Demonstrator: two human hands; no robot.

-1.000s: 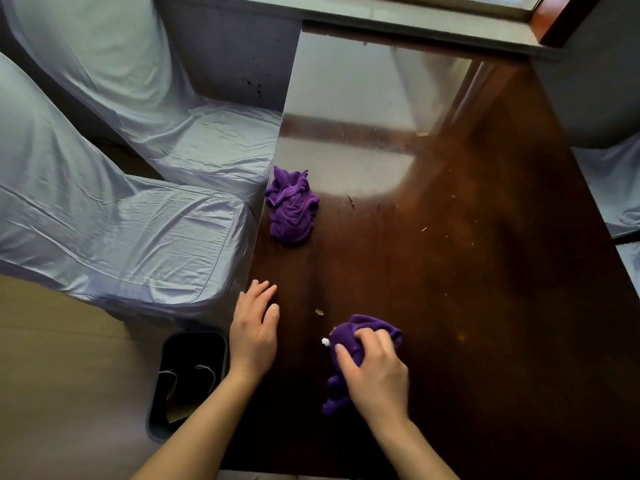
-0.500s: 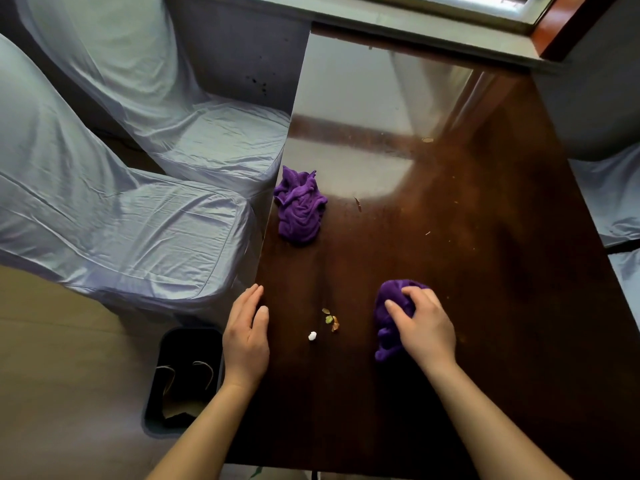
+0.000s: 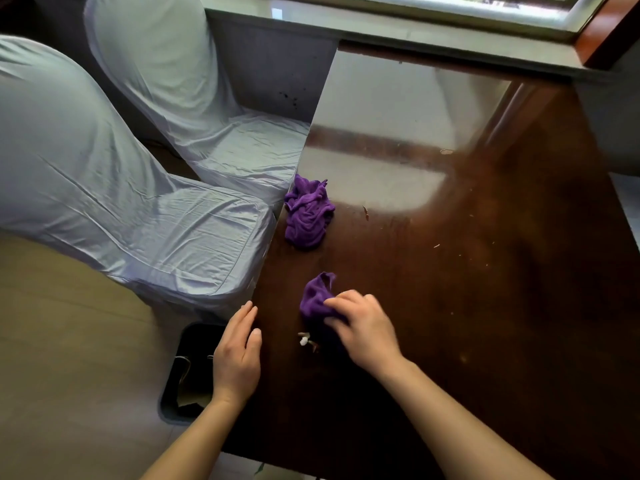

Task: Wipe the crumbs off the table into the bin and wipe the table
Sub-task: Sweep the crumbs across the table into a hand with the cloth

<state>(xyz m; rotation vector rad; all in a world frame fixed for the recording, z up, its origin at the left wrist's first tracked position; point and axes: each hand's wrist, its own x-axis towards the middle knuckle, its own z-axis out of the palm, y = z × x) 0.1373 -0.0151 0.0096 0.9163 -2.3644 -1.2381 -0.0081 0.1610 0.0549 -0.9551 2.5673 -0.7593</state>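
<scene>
A few crumbs (image 3: 306,340) lie bunched near the table's (image 3: 485,306) left edge, just beside the cloth (image 3: 317,299) that the right hand (image 3: 363,329) grips with fingers curled shut around it. The left hand (image 3: 237,356) rests flat at the table's edge, fingers straight and together, holding nothing. Below it on the floor stands the black bin (image 3: 188,368). A second purple cloth (image 3: 308,216) lies crumpled farther up, near two covered chairs (image 3: 138,220).
</scene>
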